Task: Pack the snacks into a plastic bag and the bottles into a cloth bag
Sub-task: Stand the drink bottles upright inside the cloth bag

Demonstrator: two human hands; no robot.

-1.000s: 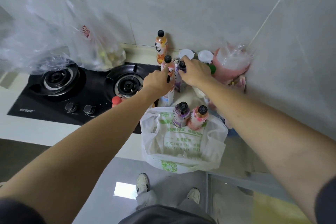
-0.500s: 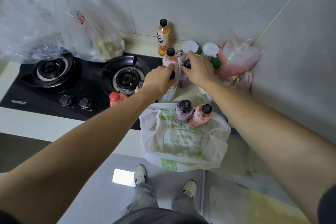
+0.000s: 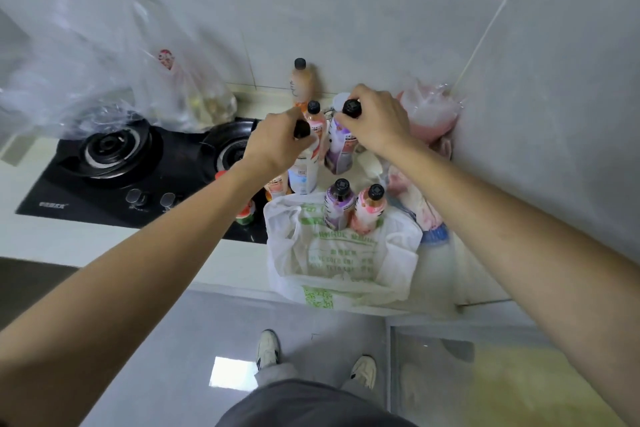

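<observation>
White crinkly bag (image 3: pixel 343 253) nearest me on counter edge, green print, purple bottle (image 3: pixel 337 206) and pink bottle (image 3: pixel 369 211) upright inside. Beyond, I see both bottles now lifted off counter: left hand (image 3: pixel 277 146) clamps pale bottle (image 3: pixel 304 170) by neck, right hand (image 3: pixel 375 120) purple-labelled bottle (image 3: pixel 341 146). Bagging next, I judge. Far back, orange bottle (image 3: pixel 302 83) waits by glossy tiled wall.

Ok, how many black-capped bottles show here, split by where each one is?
In the white bag: 2 (bagged purple bottle, bagged pink bottle)
Held: 2 (white-labelled bottle in left hand, held purple bottle in right hand)
Standing free: 2 (orange bottle, rear pink bottle)
Total: 6; the bottles partly hidden under the left arm are not counted.
</observation>
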